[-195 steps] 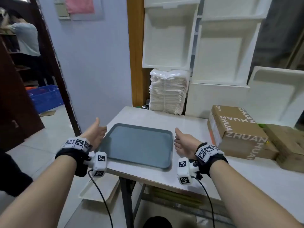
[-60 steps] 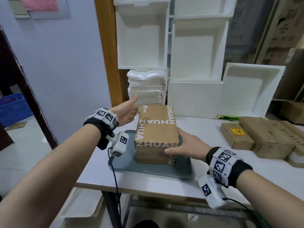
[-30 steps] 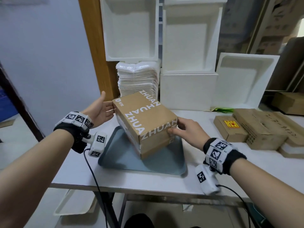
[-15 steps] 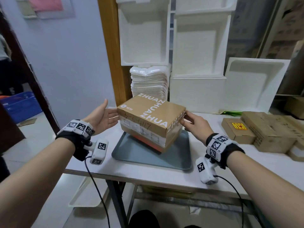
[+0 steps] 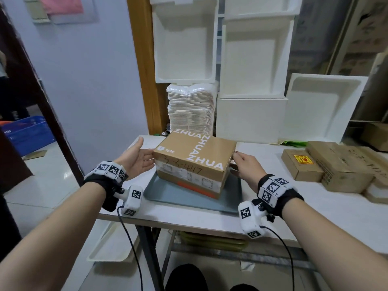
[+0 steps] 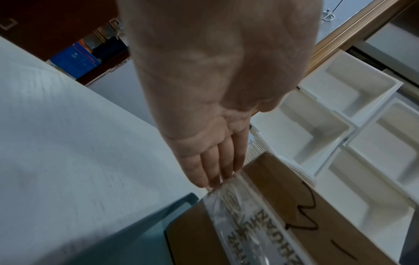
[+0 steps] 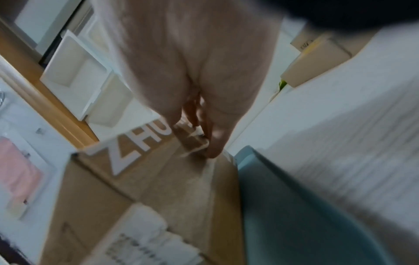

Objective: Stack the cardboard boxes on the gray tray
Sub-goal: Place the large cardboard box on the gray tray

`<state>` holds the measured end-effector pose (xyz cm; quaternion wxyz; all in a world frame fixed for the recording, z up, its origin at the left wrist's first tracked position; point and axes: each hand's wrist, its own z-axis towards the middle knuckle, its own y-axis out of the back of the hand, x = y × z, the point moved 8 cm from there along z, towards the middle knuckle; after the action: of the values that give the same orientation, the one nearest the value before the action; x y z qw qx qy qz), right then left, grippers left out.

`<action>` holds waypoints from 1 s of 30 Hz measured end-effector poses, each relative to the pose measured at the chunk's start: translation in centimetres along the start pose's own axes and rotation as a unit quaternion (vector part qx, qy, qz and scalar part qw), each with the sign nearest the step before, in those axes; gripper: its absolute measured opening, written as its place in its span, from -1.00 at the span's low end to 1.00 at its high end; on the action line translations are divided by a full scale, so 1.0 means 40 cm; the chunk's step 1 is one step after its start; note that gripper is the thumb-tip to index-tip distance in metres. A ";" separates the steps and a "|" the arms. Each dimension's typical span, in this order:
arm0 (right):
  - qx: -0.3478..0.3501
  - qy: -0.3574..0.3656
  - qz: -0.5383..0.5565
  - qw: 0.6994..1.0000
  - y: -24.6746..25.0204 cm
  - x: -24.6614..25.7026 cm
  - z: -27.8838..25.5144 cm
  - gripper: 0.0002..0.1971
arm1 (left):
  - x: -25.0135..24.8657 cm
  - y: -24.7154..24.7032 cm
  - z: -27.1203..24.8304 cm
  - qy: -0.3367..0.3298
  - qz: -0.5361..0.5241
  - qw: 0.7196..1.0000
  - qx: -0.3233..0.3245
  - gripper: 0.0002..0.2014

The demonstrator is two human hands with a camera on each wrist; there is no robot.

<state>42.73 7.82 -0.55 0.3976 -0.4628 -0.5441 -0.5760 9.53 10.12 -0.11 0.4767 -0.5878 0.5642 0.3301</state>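
A brown cardboard box [image 5: 195, 156] printed ZHUAN sits on the gray tray [image 5: 189, 198], its long taped side facing me. My left hand [image 5: 136, 158] is flat, and its straight fingers [image 6: 211, 170] touch the box [image 6: 294, 206] at its left end. My right hand [image 5: 243, 164] is against the box's right end, fingertips [image 7: 213, 139] on the edge of the box [image 7: 158, 179]. The tray [image 7: 294, 215] shows beside it. More cardboard boxes lie on the table's right side: a small one with a yellow label [image 5: 300, 164] and a bigger one [image 5: 344, 164].
White foam boxes [image 5: 252, 118] and a pile of white trays [image 5: 191, 108] stand along the table's back edge. The white table [image 5: 189, 219] ends just in front of the tray and just left of it. A blue crate [image 5: 27, 137] sits on the floor at left.
Half a second ago the box hung tilted above the tray between my hands. It now rests lower and level on the tray. Both hands stay at its ends.
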 end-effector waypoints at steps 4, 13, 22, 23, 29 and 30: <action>0.011 -0.072 0.096 0.993 -0.033 0.026 -0.052 -0.43 | 0.006 -0.030 0.030 -0.017 -0.005 1.000 0.002 -0.16; 0.010 -0.098 0.192 0.976 -0.076 0.033 -0.048 -0.35 | 0.026 -0.112 0.028 -0.010 0.001 0.998 0.065 -0.26; 0.021 -0.164 0.222 0.961 -0.070 0.045 -0.072 -0.29 | 0.062 -0.131 -0.026 0.001 0.023 0.995 0.101 -0.25; 0.022 -0.167 0.224 0.960 -0.073 0.048 -0.076 -0.28 | 0.062 -0.130 -0.033 0.003 0.027 0.994 0.103 -0.23; -0.007 -0.174 0.212 0.962 -0.075 0.037 -0.101 -0.27 | 0.076 -0.130 -0.059 0.013 0.053 0.993 0.109 -0.16; -0.016 -0.173 0.214 0.961 -0.075 0.033 -0.107 -0.26 | 0.075 -0.133 -0.061 0.010 0.055 0.993 0.107 -0.17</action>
<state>39.07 3.89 0.04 0.4039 -0.6671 -0.4837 -0.3973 14.81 6.30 -1.08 0.5120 -0.5052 0.6323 0.2878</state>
